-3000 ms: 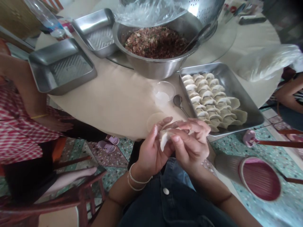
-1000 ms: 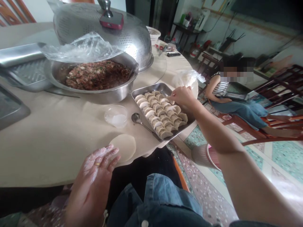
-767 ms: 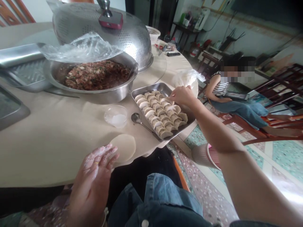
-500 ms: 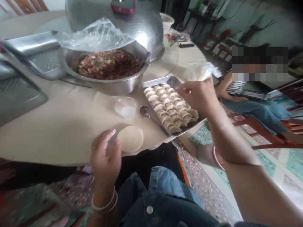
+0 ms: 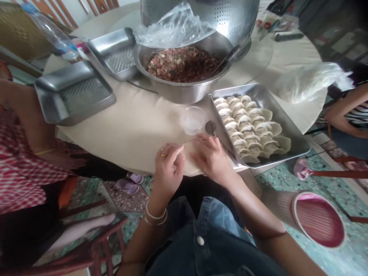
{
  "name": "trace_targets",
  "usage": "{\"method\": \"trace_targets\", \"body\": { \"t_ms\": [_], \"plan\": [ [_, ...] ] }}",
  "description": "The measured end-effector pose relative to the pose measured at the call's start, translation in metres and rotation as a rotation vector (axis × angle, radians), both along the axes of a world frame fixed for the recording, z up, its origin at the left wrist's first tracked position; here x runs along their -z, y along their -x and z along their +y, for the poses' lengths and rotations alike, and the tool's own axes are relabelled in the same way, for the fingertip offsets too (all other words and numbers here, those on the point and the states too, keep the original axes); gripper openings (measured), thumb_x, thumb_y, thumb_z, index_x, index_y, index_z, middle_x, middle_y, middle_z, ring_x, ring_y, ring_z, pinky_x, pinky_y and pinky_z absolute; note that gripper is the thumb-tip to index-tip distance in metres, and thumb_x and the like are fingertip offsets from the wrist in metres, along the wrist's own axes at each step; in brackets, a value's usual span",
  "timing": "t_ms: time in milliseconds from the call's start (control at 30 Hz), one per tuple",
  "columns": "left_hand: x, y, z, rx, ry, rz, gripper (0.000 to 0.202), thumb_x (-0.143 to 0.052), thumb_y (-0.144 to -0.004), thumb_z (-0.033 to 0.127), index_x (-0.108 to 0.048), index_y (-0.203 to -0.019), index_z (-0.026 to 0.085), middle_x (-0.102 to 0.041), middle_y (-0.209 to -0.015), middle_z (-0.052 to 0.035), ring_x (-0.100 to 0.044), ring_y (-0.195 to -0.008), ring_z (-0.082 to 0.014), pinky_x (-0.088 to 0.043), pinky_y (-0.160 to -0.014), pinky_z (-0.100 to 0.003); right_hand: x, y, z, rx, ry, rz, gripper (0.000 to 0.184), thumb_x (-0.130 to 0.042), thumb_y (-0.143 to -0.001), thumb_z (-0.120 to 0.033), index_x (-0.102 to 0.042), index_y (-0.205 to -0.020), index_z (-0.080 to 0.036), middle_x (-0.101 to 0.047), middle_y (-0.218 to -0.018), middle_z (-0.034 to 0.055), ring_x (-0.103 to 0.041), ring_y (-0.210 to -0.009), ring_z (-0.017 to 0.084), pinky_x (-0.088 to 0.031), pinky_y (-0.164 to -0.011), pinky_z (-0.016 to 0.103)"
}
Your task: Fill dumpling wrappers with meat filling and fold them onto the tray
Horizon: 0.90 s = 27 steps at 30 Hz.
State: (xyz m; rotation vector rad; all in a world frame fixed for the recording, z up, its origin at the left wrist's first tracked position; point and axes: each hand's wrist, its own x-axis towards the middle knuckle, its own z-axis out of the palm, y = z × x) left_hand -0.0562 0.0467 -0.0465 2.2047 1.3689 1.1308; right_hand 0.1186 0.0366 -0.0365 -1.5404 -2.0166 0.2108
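A round dumpling wrapper (image 5: 189, 163) lies on the cloth at the table's near edge, partly covered by my hands. My left hand (image 5: 168, 168) is at its left edge, fingers loosely curved, with a gap between thumb and forefinger. From the right, my right hand (image 5: 211, 159) reaches over the wrapper with fingers stretched out, fingertips on or just above it. Just beyond stand a small clear plastic cup (image 5: 193, 119) and a spoon (image 5: 211, 128). Rows of folded dumplings (image 5: 244, 124) fill much of a metal tray (image 5: 296, 151) on the right. A steel bowl (image 5: 184, 92) holds minced filling (image 5: 178, 63).
Two metal trays, a near one (image 5: 86, 111) and a farther one (image 5: 110, 34), are at the left. A plastic bag (image 5: 310, 82) lies beyond the dumpling tray. People sit on both sides; a pink-lined bin (image 5: 319, 218) stands on the floor at the right.
My right hand has come back from the dumpling tray to the wrapper. My left hand has moved closer beside it. The view has turned, showing more of the left side.
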Motion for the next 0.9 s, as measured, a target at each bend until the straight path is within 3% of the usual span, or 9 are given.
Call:
{"method": "trace_targets", "body": {
  "t_ms": [167,433,700,900],
  "plan": [
    [0.002,-0.001,0.000,0.000,0.001,-0.038,0.022,-0.057,-0.088,0.021,-0.066,-0.108,0.020,-0.069,-0.111,-0.0089,-0.059,-0.112,-0.0241,-0.048,-0.101,-0.046,-0.007,-0.001,-0.001,0.022,-0.010,-0.026,0.033,-0.053,-0.092,-0.034,-0.065,-0.118,-0.017,-0.057,-0.129,0.0130,-0.051,-0.114,0.028,-0.048,-0.094,0.048],
    [0.000,0.002,-0.004,-0.006,-0.040,-0.087,0.024,-0.058,-0.088,0.017,-0.065,-0.111,0.015,-0.071,-0.111,-0.0109,-0.063,-0.110,-0.0223,-0.051,-0.099,-0.041,-0.012,0.014,0.007,-0.033,0.022,-0.090,0.037,-0.051,-0.093,-0.029,-0.060,-0.128,-0.021,-0.061,-0.126,0.0105,-0.054,-0.110,0.026,-0.045,-0.090,0.043],
    [-0.001,0.005,-0.009,-0.059,0.038,-0.150,0.039,-0.060,-0.087,0.020,-0.055,-0.125,0.014,-0.067,-0.119,-0.0138,-0.064,-0.111,-0.0212,-0.052,-0.097,-0.036,-0.011,0.016,0.011,-0.035,-0.034,-0.066,0.024,-0.053,-0.093,-0.035,-0.070,-0.106,-0.023,-0.063,-0.121,0.0082,-0.054,-0.109,0.023,-0.043,-0.089,0.039],
    [-0.002,0.002,-0.008,-0.037,-0.003,-0.144,0.040,-0.061,-0.086,0.020,-0.056,-0.125,0.010,-0.066,-0.119,-0.0168,-0.062,-0.114,-0.0238,-0.051,-0.099,-0.040,-0.009,0.022,0.018,-0.032,-0.056,-0.072,0.019,-0.051,-0.093,-0.027,-0.068,-0.093,-0.019,-0.064,-0.114,0.0080,-0.053,-0.102,0.022,-0.043,-0.086,0.037]
  ]
}}
